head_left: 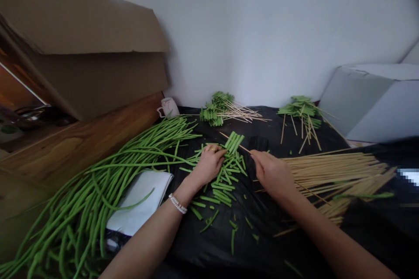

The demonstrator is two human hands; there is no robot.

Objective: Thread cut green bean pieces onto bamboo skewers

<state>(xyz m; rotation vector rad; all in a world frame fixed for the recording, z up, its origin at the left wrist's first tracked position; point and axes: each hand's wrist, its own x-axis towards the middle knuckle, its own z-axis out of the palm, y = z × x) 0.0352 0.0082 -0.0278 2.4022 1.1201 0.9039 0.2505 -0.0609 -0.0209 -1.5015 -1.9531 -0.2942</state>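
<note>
My right hand (274,173) is closed around the lower part of a thin wooden skewer (246,150), whose pointed end aims up and to the left. Several cut long bean pieces (234,142) sit side by side across this skewer. My left hand (211,163), with a ring and a pale beaded bracelet, is over the left side of a loose heap of cut bean pieces (225,178). Its fingers are bent and pressed together at the heap, just left of the skewered pieces. What lies between those fingertips is hidden.
Whole long beans (131,157) spread along the left, partly over a white folded sheet (140,200). Bare skewers (334,174) lie at right. Filled skewers form a back bundle (214,111) and a right bundle (303,111). A mug (169,108), cardboard box (98,43) and white box (369,100) stand around.
</note>
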